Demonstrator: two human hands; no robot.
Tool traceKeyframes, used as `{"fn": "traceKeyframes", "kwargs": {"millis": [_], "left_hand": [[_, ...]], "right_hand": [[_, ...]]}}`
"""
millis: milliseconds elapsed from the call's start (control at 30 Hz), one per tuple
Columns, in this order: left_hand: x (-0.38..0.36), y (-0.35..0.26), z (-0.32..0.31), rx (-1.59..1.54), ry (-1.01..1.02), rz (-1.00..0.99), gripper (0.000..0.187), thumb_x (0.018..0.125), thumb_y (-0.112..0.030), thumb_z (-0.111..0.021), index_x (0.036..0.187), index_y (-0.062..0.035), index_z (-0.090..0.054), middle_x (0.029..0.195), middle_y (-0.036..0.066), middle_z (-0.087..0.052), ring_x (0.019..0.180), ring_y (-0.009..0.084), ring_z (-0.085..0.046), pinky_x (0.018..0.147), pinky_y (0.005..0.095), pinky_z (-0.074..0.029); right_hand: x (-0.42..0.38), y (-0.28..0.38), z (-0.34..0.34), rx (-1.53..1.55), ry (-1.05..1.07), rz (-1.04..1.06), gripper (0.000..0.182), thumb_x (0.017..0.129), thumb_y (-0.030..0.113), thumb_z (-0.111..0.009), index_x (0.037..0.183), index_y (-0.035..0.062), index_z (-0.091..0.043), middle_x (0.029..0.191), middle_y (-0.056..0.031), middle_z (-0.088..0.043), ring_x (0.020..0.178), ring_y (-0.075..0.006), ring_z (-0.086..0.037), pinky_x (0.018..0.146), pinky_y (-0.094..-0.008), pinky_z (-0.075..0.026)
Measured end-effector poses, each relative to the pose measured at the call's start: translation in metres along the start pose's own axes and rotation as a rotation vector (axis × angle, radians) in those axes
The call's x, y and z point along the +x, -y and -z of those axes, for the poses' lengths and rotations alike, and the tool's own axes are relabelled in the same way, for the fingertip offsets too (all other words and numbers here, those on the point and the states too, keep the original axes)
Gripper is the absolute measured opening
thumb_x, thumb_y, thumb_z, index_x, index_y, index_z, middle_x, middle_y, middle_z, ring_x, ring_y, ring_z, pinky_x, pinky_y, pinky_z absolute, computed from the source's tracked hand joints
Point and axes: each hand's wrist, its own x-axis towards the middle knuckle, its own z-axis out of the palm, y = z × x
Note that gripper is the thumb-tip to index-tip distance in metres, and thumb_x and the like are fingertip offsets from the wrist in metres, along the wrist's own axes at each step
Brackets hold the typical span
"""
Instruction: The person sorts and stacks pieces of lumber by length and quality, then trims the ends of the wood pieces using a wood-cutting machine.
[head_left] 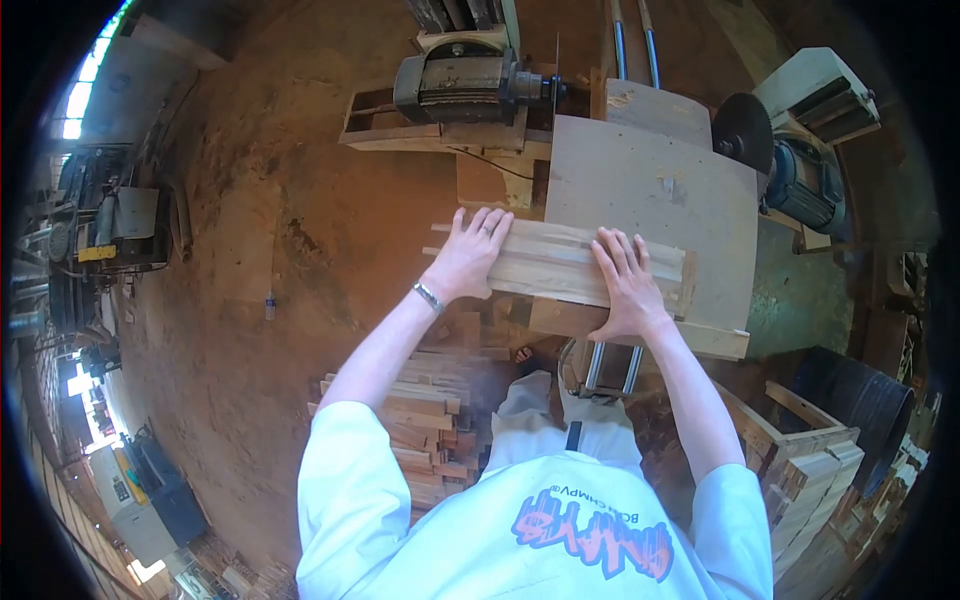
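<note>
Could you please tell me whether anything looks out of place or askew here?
The wooden strips look uneven: some ends jut past others beside the left hand. A bottle also seems stray, alone on the floor.

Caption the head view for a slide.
Left hand gripping wooden strips, right hand spread over them, on a railed table near a circular saw blade.

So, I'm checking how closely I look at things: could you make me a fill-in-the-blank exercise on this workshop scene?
The left hand and the right hand touch strips made of ____. A band circles the ____ wrist. The disc showing its round face sits beside the ____ motor.

Missing words: wood; left; blue.
</note>
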Motion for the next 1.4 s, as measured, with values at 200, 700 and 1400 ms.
{"fn": "traceKeyframes", "kwargs": {"millis": [200,700,1400], "left_hand": [[-0.004,0.002,-0.006,0.030,-0.019,0.003,0.120,0.048,-0.031,-0.089,0.147,-0.0003,-0.029,0.142,0.019,-0.042,0.136,0.0358,-0.039,0.112,0.0601,-0.031],[0.005,0.011,-0.010,-0.005,-0.093,-0.070,0.116,0.042,-0.031,-0.090,0.139,-0.0062,-0.033,0.137,0.016,-0.046,0.129,0.0333,-0.045,0.103,0.0492,-0.035],[0.022,0.019,-0.031,0.021,-0.091,-0.065,0.114,0.043,-0.033,-0.086,0.139,-0.0060,-0.032,0.134,0.016,-0.045,0.128,0.0327,-0.044,0.103,0.0504,-0.035]], "right_hand": [[-0.005,0.009,-0.003,-0.042,-0.026,-0.011,0.148,0.036,0.054,-0.094,0.155,0.0054,-0.019,0.161,-0.0173,-0.019,0.152,-0.0333,-0.013,0.125,-0.0522,-0.005],[-0.007,0.006,-0.020,-0.100,-0.146,-0.002,0.145,0.038,0.049,-0.095,0.155,0.0085,-0.020,0.159,-0.0163,-0.022,0.151,-0.0322,-0.017,0.126,-0.0493,-0.008],[0.000,-0.013,-0.041,-0.159,-0.220,0.007,0.146,0.037,0.048,-0.095,0.156,0.0127,-0.019,0.159,-0.0149,-0.023,0.150,-0.0318,-0.019,0.127,-0.0495,-0.010]]}}
